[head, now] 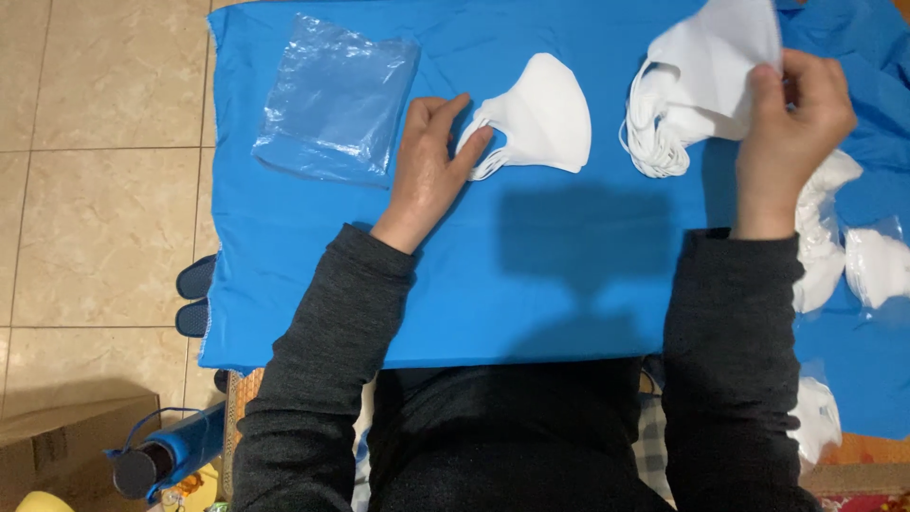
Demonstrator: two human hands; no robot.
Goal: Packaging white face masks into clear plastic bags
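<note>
Surface: blue cloth (531,284) spread over a table, beige tiled floor (95,190) at 9 o'clock.
Left hand: left hand (431,161) lies flat on the cloth, fingers spread a little, fingertips pressing the ear-loop end of a folded white mask (545,118); it grips nothing.
Folded mask: lies flat on the cloth just at 3 o'clock of the left hand, near the middle top of the table.
Right hand: right hand (791,123) is raised at 1 o'clock, thumb and fingers pinched on a lifted white mask (711,66).
Mask stack: pile of white masks (659,142) with loops hanging, beneath the lifted one, at 9 o'clock of the right hand.
Plastic bag: clear empty bag (332,100) flat on the cloth at 10 o'clock of the left hand, apart from it.
Bagged masks: more white masks in clear wrappers (877,265) at 3 o'clock, beside the right sleeve.
Floor items: blue bottle (171,450) and a cardboard box (57,441) at 8 o'clock; dark slippers (194,294) at the cloth's left edge.
</note>
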